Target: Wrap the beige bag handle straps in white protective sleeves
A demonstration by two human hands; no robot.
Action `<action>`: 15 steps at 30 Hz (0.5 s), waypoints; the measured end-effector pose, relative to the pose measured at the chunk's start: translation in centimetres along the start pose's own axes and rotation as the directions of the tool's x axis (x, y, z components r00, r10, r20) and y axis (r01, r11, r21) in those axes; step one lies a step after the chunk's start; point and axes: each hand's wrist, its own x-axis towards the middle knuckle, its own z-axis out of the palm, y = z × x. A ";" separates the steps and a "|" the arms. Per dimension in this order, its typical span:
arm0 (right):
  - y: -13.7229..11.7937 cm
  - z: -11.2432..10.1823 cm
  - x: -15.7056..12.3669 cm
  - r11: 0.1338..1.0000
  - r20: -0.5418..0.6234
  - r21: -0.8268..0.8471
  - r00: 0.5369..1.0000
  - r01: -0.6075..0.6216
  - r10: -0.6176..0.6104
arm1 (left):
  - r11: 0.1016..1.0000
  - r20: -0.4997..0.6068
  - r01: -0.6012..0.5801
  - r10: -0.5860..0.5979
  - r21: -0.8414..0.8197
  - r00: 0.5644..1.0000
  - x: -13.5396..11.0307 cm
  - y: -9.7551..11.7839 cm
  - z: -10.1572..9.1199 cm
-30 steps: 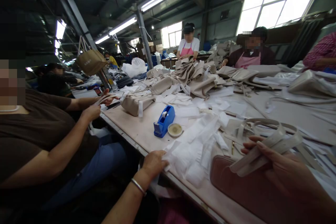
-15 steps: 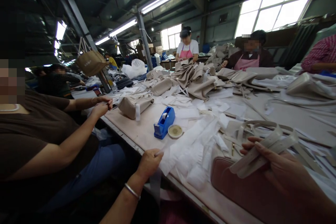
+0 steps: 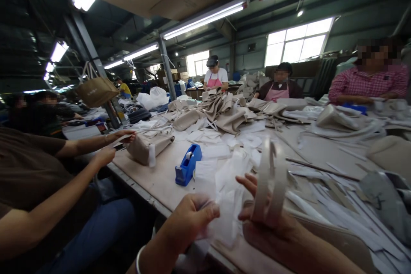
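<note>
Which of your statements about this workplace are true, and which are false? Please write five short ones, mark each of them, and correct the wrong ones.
1. The person's right hand holds pale straps. True.
2. A bracelet circles the wrist behind the right hand. False: it is behind the left hand.
3. A blue tape dispenser stands on the table. True.
4. The brown bag lies on the floor. False: it hangs by a post.
5. A co-worker across the table wears a pink apron. True.
</note>
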 end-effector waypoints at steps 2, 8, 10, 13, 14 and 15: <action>-0.7 0.6 0.5 0.990 0.041 -0.045 0.991 0.130 -0.128 | 0.988 0.119 -0.105 0.091 0.115 0.989 0.1 0.9 1.3; -0.3 2.2 0.1 0.588 -0.064 0.762 0.872 -0.272 0.486 | 0.924 0.027 -0.274 0.277 0.266 0.960 0.8 0.5 1.1; -0.2 2.6 -0.2 0.363 0.031 0.885 0.817 -0.290 0.576 | 0.916 0.015 -0.304 0.311 0.263 0.950 1.1 0.1 1.3; -0.3 3.2 -0.4 0.227 0.094 0.936 0.815 -0.268 0.572 | 0.896 0.098 -0.372 0.359 0.244 0.928 1.5 0.0 2.8; -0.4 3.3 -0.4 0.199 0.106 0.944 0.814 -0.263 0.572 | 0.892 0.126 -0.377 0.356 0.249 0.926 1.6 -0.1 3.4; -0.4 3.4 -0.4 0.179 0.116 0.948 0.810 -0.262 0.574 | 0.891 0.140 -0.369 0.343 0.264 0.929 1.7 -0.2 4.0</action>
